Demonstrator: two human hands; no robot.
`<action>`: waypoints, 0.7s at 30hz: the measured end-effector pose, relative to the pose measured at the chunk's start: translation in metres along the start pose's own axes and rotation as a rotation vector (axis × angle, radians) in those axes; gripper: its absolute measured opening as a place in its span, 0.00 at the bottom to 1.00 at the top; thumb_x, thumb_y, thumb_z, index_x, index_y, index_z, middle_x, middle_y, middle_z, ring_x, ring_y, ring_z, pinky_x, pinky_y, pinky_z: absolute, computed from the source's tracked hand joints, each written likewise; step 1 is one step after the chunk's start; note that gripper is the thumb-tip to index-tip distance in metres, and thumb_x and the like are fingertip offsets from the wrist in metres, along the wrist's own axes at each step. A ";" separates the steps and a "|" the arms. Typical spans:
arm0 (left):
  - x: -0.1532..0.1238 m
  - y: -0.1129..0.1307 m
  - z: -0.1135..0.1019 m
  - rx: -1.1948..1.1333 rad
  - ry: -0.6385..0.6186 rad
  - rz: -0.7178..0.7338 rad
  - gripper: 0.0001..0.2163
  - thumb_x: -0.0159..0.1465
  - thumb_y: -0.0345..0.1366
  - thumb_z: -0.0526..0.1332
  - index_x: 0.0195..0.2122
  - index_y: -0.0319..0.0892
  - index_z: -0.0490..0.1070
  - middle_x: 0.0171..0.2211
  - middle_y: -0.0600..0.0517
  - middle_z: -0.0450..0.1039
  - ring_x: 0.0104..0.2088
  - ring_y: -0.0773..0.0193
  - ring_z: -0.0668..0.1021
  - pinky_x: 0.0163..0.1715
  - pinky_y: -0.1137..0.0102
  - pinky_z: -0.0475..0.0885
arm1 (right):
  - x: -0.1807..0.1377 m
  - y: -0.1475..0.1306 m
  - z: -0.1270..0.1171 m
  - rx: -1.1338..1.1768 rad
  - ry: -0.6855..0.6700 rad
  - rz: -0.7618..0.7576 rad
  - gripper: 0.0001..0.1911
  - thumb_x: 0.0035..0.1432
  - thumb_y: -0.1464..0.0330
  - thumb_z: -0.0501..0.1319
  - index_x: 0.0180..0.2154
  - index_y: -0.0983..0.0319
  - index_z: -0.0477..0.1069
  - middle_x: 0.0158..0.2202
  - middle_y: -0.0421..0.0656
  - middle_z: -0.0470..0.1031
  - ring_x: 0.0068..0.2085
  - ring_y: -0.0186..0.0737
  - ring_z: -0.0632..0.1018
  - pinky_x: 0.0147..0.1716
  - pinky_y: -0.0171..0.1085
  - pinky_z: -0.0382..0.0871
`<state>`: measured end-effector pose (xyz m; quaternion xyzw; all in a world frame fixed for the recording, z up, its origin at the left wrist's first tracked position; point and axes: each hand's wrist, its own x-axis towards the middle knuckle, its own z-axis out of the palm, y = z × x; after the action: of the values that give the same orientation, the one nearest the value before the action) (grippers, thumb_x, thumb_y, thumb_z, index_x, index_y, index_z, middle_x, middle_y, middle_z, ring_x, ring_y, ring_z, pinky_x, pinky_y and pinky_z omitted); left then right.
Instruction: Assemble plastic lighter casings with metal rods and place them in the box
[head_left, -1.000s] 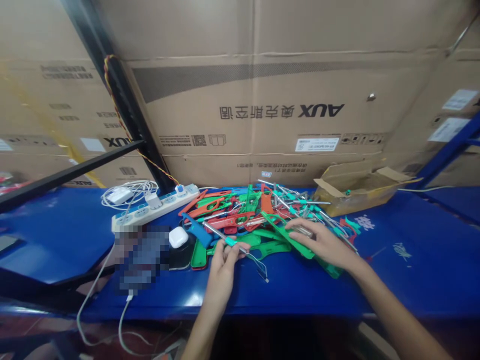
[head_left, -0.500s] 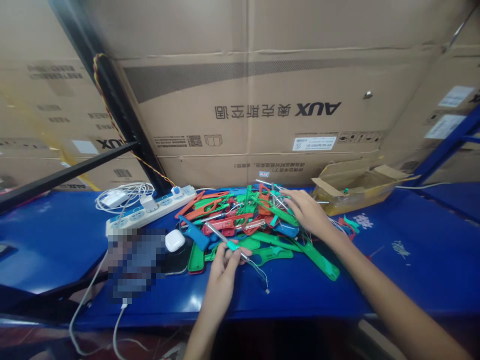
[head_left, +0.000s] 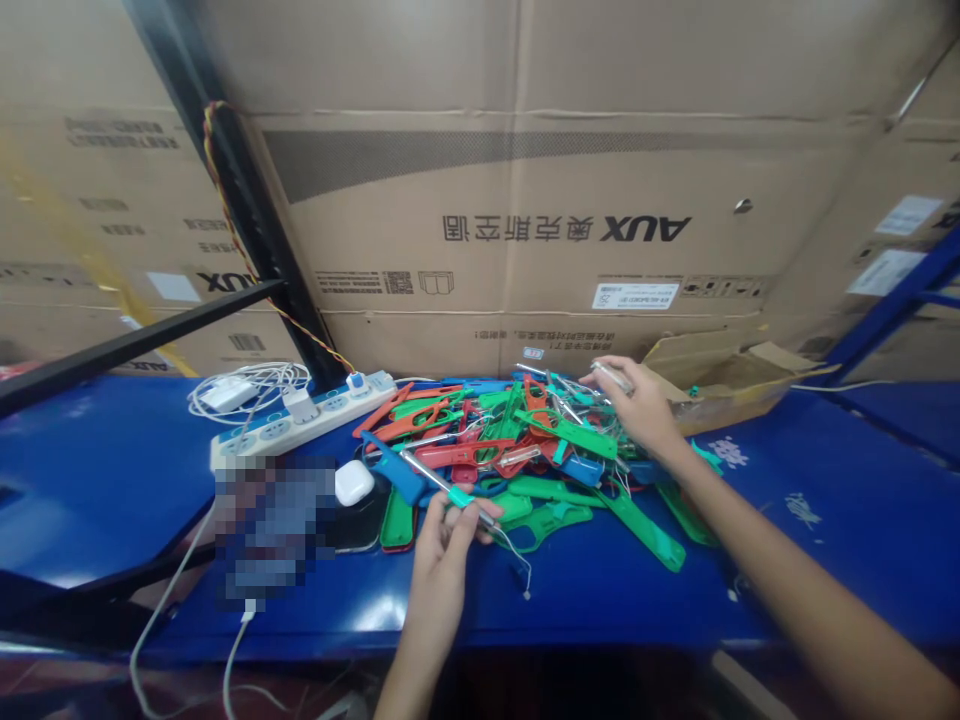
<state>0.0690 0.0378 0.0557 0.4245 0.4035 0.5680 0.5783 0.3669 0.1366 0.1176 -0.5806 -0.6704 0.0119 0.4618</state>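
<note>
My left hand [head_left: 448, 535] is closed around a slim metal tube [head_left: 427, 473] with a green collar; thin wires trail from its near end. The tube tilts up to the left, above the front of a heap of loose parts. At the heap's back right, my right hand [head_left: 637, 405] pinches a short silvery metal tube [head_left: 613, 377], its lower part hidden by the fingers. Between and beyond the hands lie green plastic shells [head_left: 641, 525], red shells [head_left: 465, 455], a blue shell [head_left: 394, 468] and several more metal tubes, tangled with thin wires.
An open cardboard box [head_left: 739, 400] stands behind my right hand. At the left are a white power strip [head_left: 274, 430] with a coiled cable, a white earphone case [head_left: 353, 484] and a blurred-out object [head_left: 274, 530]. Large cartons [head_left: 480, 170] wall off the back of the blue table [head_left: 570, 610].
My right hand has moved right and lifted slightly from the pile, now with a silvery tube in its fingers. My left hand still holds its tube. The view has shifted a little.
</note>
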 end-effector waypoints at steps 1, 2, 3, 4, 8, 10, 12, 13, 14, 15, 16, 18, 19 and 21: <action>0.000 0.000 0.000 -0.005 0.001 -0.001 0.16 0.62 0.48 0.70 0.38 0.41 0.74 0.39 0.46 0.83 0.33 0.61 0.78 0.39 0.68 0.73 | 0.006 -0.001 -0.001 0.006 0.023 0.003 0.25 0.72 0.51 0.50 0.57 0.61 0.68 0.42 0.49 0.85 0.47 0.49 0.84 0.50 0.48 0.76; -0.001 0.001 0.000 -0.013 0.006 -0.002 0.16 0.62 0.48 0.71 0.39 0.41 0.74 0.38 0.46 0.83 0.33 0.61 0.78 0.38 0.68 0.73 | 0.012 -0.002 -0.001 0.007 0.036 0.005 0.25 0.73 0.51 0.49 0.58 0.62 0.67 0.43 0.49 0.84 0.48 0.49 0.84 0.51 0.49 0.76; -0.001 0.001 0.001 -0.024 0.014 -0.004 0.15 0.62 0.48 0.71 0.39 0.41 0.74 0.38 0.47 0.83 0.32 0.61 0.78 0.38 0.68 0.73 | 0.018 -0.002 -0.002 0.002 0.037 0.005 0.26 0.73 0.50 0.49 0.58 0.62 0.67 0.44 0.50 0.84 0.48 0.50 0.84 0.52 0.50 0.75; -0.001 0.001 0.002 -0.034 0.026 -0.005 0.15 0.61 0.47 0.71 0.39 0.41 0.74 0.37 0.47 0.83 0.32 0.61 0.78 0.37 0.68 0.73 | 0.022 -0.003 -0.002 -0.009 0.026 0.003 0.26 0.72 0.50 0.51 0.58 0.61 0.67 0.45 0.51 0.84 0.49 0.51 0.83 0.52 0.51 0.75; 0.000 0.003 0.005 -0.059 0.042 -0.018 0.16 0.60 0.47 0.72 0.37 0.41 0.74 0.36 0.47 0.82 0.31 0.62 0.78 0.37 0.69 0.73 | 0.006 -0.013 -0.006 -0.069 -0.061 -0.032 0.30 0.66 0.48 0.59 0.60 0.60 0.69 0.60 0.55 0.76 0.61 0.59 0.76 0.61 0.59 0.68; -0.001 0.005 0.004 -0.090 0.061 -0.022 0.16 0.59 0.47 0.73 0.39 0.41 0.74 0.35 0.48 0.82 0.30 0.62 0.77 0.36 0.69 0.72 | -0.025 -0.020 -0.011 -0.093 -0.105 -0.073 0.31 0.67 0.49 0.58 0.65 0.58 0.65 0.68 0.53 0.67 0.69 0.58 0.67 0.67 0.60 0.60; -0.004 0.008 0.000 -0.190 0.108 -0.019 0.17 0.59 0.46 0.73 0.41 0.41 0.73 0.33 0.49 0.80 0.30 0.63 0.77 0.34 0.69 0.72 | -0.064 -0.021 -0.016 -0.173 -0.246 -0.171 0.33 0.69 0.50 0.58 0.70 0.51 0.57 0.75 0.48 0.55 0.73 0.56 0.59 0.69 0.60 0.56; -0.007 0.009 -0.004 -0.255 0.127 -0.022 0.18 0.59 0.46 0.73 0.43 0.42 0.73 0.32 0.50 0.79 0.30 0.62 0.77 0.32 0.70 0.72 | -0.083 -0.019 -0.019 -0.255 -0.318 -0.234 0.37 0.68 0.50 0.59 0.72 0.48 0.52 0.76 0.47 0.49 0.75 0.58 0.54 0.70 0.63 0.53; -0.011 0.010 -0.008 -0.315 0.142 -0.031 0.19 0.58 0.45 0.74 0.44 0.42 0.73 0.31 0.51 0.79 0.30 0.62 0.78 0.31 0.70 0.71 | -0.100 -0.015 -0.021 -0.331 -0.373 -0.275 0.41 0.66 0.49 0.61 0.74 0.47 0.48 0.77 0.46 0.44 0.76 0.60 0.50 0.70 0.67 0.48; -0.014 0.011 -0.012 -0.358 0.147 -0.051 0.19 0.57 0.45 0.74 0.44 0.42 0.73 0.30 0.51 0.78 0.30 0.61 0.78 0.30 0.70 0.71 | -0.113 -0.008 -0.022 -0.385 -0.403 -0.312 0.45 0.64 0.47 0.62 0.74 0.46 0.45 0.78 0.46 0.42 0.76 0.63 0.48 0.70 0.69 0.46; -0.018 0.012 -0.016 -0.380 0.142 -0.085 0.19 0.57 0.44 0.74 0.44 0.42 0.73 0.30 0.50 0.78 0.29 0.60 0.79 0.29 0.69 0.71 | -0.121 -0.001 -0.023 -0.418 -0.423 -0.333 0.46 0.64 0.47 0.62 0.75 0.45 0.44 0.78 0.45 0.42 0.76 0.64 0.47 0.69 0.70 0.48; -0.022 0.013 -0.024 -0.377 0.107 -0.193 0.19 0.57 0.42 0.75 0.44 0.40 0.74 0.30 0.49 0.78 0.29 0.60 0.80 0.29 0.68 0.72 | -0.123 0.014 -0.021 -0.431 -0.440 -0.341 0.46 0.64 0.47 0.62 0.75 0.45 0.44 0.78 0.44 0.41 0.76 0.64 0.46 0.69 0.68 0.53; -0.022 0.014 -0.027 -0.370 0.086 -0.255 0.18 0.56 0.40 0.75 0.44 0.38 0.75 0.30 0.48 0.79 0.29 0.60 0.80 0.30 0.68 0.73 | -0.118 0.020 -0.020 -0.419 -0.445 -0.350 0.45 0.64 0.47 0.62 0.75 0.45 0.45 0.78 0.43 0.41 0.76 0.63 0.47 0.68 0.67 0.55; -0.017 0.015 -0.031 -0.362 0.057 -0.345 0.18 0.54 0.39 0.76 0.43 0.37 0.75 0.31 0.47 0.79 0.31 0.59 0.81 0.33 0.67 0.75 | -0.102 0.030 -0.016 -0.378 -0.467 -0.380 0.42 0.65 0.48 0.61 0.74 0.45 0.48 0.78 0.42 0.41 0.75 0.61 0.49 0.69 0.65 0.56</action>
<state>0.0340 0.0215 0.0598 0.2224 0.3778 0.5359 0.7216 0.3903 0.0577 0.0485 -0.5023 -0.8443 -0.0661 0.1744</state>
